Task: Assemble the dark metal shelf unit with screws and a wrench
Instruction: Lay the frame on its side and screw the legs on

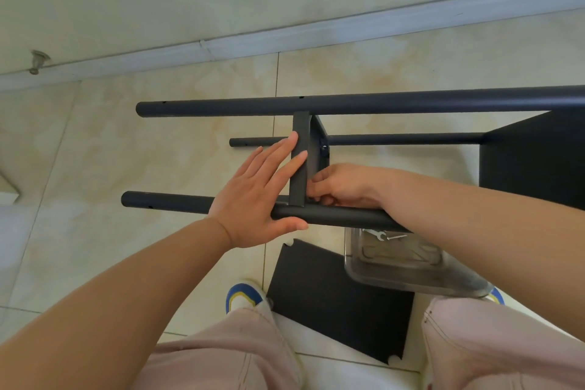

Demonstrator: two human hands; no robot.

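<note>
Head view, left hand (253, 196) flat against shelf panel (299, 158) edge, right hand (340, 185) fingers curled behind it

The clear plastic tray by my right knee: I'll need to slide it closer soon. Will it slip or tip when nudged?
The clear plastic tray looks light and thin-walled, so it would probably slide easily on the glossy tiled floor. It seems low and wide, so tipping is unlikely. The small wrench inside may rattle or shift.

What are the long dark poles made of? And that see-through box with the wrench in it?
The poles look like metal tubes with a dark matte painted coat: smooth, round, with small drilled holes. The box looks like clear plastic: you can see the small silvery wrench, likely bare steel, right through its wall.
</note>
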